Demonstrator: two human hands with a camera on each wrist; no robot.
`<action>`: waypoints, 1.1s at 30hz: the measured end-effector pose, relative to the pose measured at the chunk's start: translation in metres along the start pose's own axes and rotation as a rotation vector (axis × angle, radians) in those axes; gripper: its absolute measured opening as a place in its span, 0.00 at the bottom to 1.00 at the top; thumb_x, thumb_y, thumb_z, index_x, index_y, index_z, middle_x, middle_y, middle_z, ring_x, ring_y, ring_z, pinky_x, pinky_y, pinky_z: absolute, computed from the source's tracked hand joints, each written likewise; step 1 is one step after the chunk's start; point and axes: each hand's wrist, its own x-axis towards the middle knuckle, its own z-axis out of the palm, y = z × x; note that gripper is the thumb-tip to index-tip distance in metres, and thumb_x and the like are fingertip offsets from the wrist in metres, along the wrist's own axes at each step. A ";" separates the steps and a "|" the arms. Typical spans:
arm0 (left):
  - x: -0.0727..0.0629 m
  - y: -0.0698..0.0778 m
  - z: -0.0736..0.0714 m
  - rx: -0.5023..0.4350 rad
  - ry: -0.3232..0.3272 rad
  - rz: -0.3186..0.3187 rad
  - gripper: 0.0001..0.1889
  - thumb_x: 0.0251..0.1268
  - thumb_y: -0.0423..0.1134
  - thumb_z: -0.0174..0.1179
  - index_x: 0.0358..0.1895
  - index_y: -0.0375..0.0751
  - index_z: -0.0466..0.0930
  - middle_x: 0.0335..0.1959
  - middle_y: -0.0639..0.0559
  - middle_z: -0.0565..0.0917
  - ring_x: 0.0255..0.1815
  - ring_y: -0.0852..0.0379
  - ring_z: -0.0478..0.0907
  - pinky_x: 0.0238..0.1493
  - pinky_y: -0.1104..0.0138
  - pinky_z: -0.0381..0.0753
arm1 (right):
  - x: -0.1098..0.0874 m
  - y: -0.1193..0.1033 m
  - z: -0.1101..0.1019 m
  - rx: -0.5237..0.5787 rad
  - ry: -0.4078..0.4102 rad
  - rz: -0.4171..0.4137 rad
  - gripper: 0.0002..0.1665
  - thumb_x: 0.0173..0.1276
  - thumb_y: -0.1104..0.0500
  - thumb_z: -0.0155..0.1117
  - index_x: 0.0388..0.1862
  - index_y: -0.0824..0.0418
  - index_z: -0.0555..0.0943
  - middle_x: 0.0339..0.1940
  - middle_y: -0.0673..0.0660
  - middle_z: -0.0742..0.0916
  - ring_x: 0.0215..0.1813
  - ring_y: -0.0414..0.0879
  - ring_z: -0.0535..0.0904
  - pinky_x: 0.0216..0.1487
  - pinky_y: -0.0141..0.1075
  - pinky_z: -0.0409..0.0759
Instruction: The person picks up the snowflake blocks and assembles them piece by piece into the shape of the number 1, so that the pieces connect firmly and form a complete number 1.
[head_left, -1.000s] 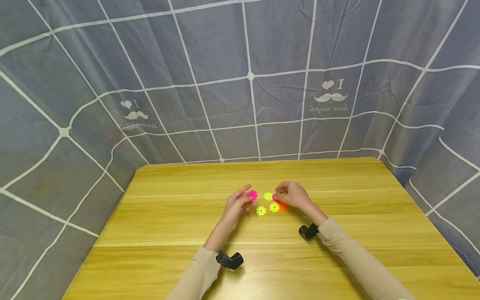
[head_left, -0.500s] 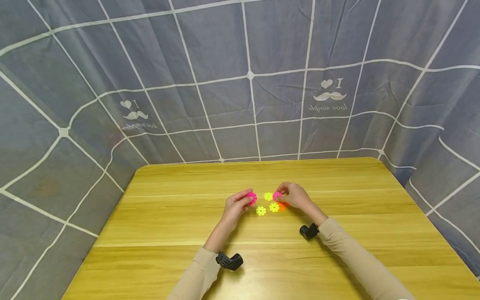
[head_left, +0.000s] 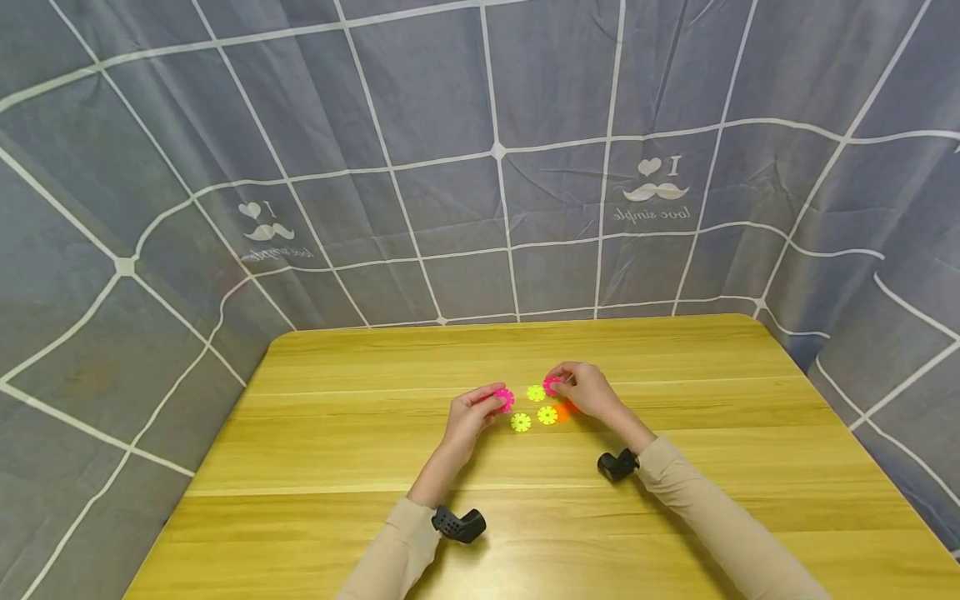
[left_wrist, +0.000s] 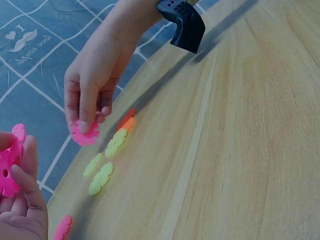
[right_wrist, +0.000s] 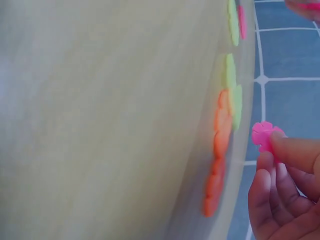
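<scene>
My left hand (head_left: pixel 465 421) pinches bright pink snowflake discs (left_wrist: pixel 7 172) between thumb and fingers; the left wrist view shows a second pink piece (left_wrist: pixel 19 132) against the first. Across from it, my right hand (head_left: pixel 588 391) holds another pink snowflake disc (right_wrist: pixel 264 134) by its edge, thumb on its face. Both hands are raised above the wooden table, with a gap between the two held pinks. Between and below them lie three yellow discs: one farther back (head_left: pixel 536 392), two nearer (head_left: pixel 521 422) (head_left: pixel 547 415). An orange disc (head_left: pixel 562 412) and a red-orange disc (right_wrist: pixel 214 187) lie under the right hand.
One more pink disc (left_wrist: pixel 63 227) lies on the table beneath my left hand. The wooden tabletop (head_left: pixel 525 492) ends at a grey curtain (head_left: pixel 450 208) with white lines, which surrounds its back and sides. Black wrist cameras (head_left: pixel 459 525) sit at both cuffs.
The left fingers have drawn in around the pink discs, which have come slightly nearer the body. My right hand has lifted its pink disc a little, away from the yellow ones.
</scene>
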 end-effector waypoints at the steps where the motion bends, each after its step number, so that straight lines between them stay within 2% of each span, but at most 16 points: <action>1: 0.000 0.000 0.000 0.003 0.002 0.000 0.19 0.61 0.29 0.59 0.55 0.26 0.77 0.36 0.56 0.85 0.26 0.68 0.74 0.29 0.78 0.73 | -0.001 -0.002 0.000 0.006 0.004 -0.010 0.08 0.64 0.65 0.65 0.41 0.65 0.84 0.33 0.58 0.87 0.32 0.44 0.77 0.36 0.33 0.76; 5: -0.001 -0.002 -0.001 0.017 0.021 0.002 0.20 0.60 0.29 0.60 0.56 0.25 0.76 0.32 0.59 0.84 0.26 0.69 0.75 0.31 0.77 0.74 | -0.004 -0.011 -0.002 0.025 0.017 -0.045 0.07 0.64 0.64 0.64 0.40 0.66 0.84 0.28 0.57 0.85 0.29 0.41 0.75 0.32 0.29 0.73; 9: -0.002 -0.002 -0.001 0.041 0.036 0.030 0.19 0.60 0.29 0.60 0.56 0.31 0.79 0.32 0.58 0.83 0.28 0.69 0.78 0.34 0.76 0.78 | -0.007 -0.022 -0.003 0.040 0.019 -0.069 0.08 0.64 0.63 0.64 0.40 0.66 0.83 0.24 0.54 0.83 0.26 0.40 0.71 0.29 0.28 0.69; 13: -0.003 -0.001 0.000 0.068 0.047 0.067 0.17 0.59 0.31 0.62 0.53 0.34 0.82 0.39 0.53 0.87 0.28 0.70 0.79 0.28 0.77 0.73 | -0.008 -0.028 -0.003 0.053 0.024 -0.081 0.09 0.63 0.63 0.64 0.40 0.65 0.84 0.23 0.52 0.82 0.25 0.39 0.70 0.28 0.28 0.69; 16: -0.003 -0.001 0.000 0.073 0.053 0.089 0.16 0.58 0.31 0.63 0.50 0.33 0.83 0.40 0.51 0.88 0.27 0.69 0.80 0.24 0.77 0.69 | -0.008 -0.031 -0.003 0.053 0.037 -0.085 0.09 0.63 0.63 0.64 0.41 0.66 0.83 0.23 0.53 0.82 0.25 0.39 0.70 0.28 0.28 0.69; 19: -0.003 -0.002 0.001 0.051 0.048 0.110 0.14 0.58 0.29 0.62 0.49 0.29 0.83 0.37 0.48 0.89 0.28 0.66 0.83 0.31 0.74 0.79 | -0.009 -0.033 -0.004 0.053 0.048 -0.080 0.09 0.64 0.62 0.64 0.42 0.65 0.83 0.24 0.53 0.83 0.25 0.39 0.71 0.28 0.28 0.70; 21: -0.002 -0.002 0.001 0.036 0.048 0.126 0.13 0.59 0.28 0.62 0.47 0.27 0.83 0.37 0.48 0.89 0.31 0.61 0.85 0.39 0.67 0.84 | -0.010 -0.035 -0.004 0.060 0.051 -0.076 0.10 0.64 0.62 0.64 0.43 0.65 0.83 0.25 0.53 0.84 0.24 0.39 0.72 0.27 0.27 0.71; 23: -0.002 -0.003 0.002 0.022 0.046 0.142 0.13 0.59 0.28 0.63 0.46 0.25 0.82 0.37 0.47 0.88 0.33 0.56 0.86 0.45 0.59 0.85 | -0.011 -0.039 -0.005 0.078 0.052 -0.075 0.11 0.64 0.62 0.65 0.45 0.64 0.83 0.25 0.53 0.84 0.24 0.39 0.74 0.27 0.28 0.72; 25: -0.002 -0.003 0.002 0.019 0.047 0.159 0.13 0.59 0.28 0.64 0.45 0.25 0.83 0.37 0.46 0.89 0.35 0.53 0.87 0.47 0.55 0.84 | -0.012 -0.043 -0.006 0.098 0.054 -0.081 0.13 0.65 0.62 0.64 0.48 0.64 0.82 0.25 0.54 0.84 0.25 0.40 0.75 0.26 0.28 0.73; 33: -0.002 -0.003 0.005 -0.020 0.036 0.195 0.14 0.60 0.30 0.64 0.46 0.22 0.79 0.37 0.46 0.87 0.34 0.52 0.87 0.48 0.52 0.82 | -0.013 -0.056 -0.008 0.190 0.080 -0.100 0.15 0.65 0.63 0.65 0.50 0.66 0.82 0.27 0.63 0.85 0.27 0.55 0.81 0.26 0.27 0.74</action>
